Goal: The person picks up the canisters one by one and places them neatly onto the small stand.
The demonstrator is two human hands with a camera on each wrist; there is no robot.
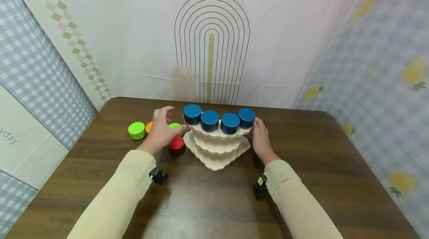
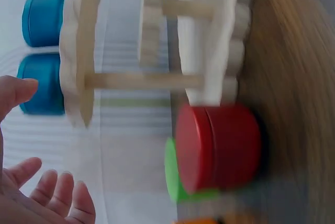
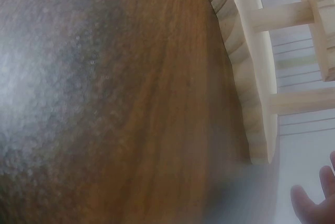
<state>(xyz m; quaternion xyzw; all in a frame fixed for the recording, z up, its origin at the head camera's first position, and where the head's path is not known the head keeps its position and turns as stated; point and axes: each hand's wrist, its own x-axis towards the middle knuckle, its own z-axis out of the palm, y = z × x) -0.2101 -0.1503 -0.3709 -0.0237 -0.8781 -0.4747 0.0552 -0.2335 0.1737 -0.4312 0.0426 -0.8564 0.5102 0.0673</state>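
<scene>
Fingers spread and empty, the left hand (image 1: 161, 131) flanks 4 round blue metallic tins (image 1: 209, 120), spaced perhaps for balance atop a pale, scalloped, 3-tier wooden stand (image 1: 218, 145) on a brown wood-grain table (image 1: 214, 201), while the right hand (image 1: 262, 140) (its grip cannot be told) presumably steadies the opposite end.

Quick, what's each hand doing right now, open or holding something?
Left hand: open, holding nothing.
Right hand: at the right end of the wooden stand; can't tell whether it's holding on.
</scene>
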